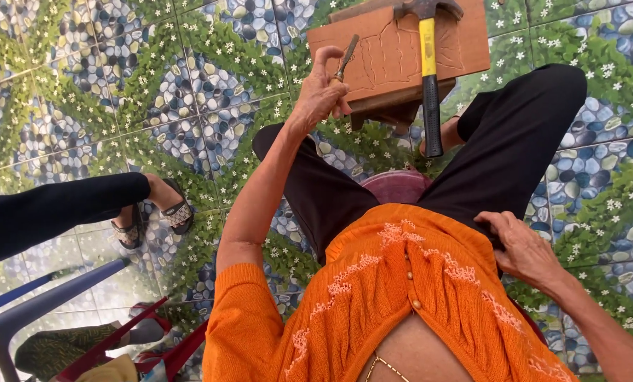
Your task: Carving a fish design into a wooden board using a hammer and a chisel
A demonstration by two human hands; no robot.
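Our left hand [321,90] is raised w/ fingers pinching a small metal chisel [346,58], its tip over the near-left part of the carved wooden board [390,53]. Our right hand [520,244] rests on the right thigh at the hem of the orange knit top [394,297], fingers curled, holding nothing we can see. A yellow-handled hammer [429,74] lies across the board, which sits on the tiled floor [118,78] btw our knees. Another person's sandalled feet [157,212] are at left.

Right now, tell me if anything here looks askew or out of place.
The hammer lies loose across the carved board, its handle overhanging the near edge. The left hand holds a chisel over the board; the right hand rests on the thigh.
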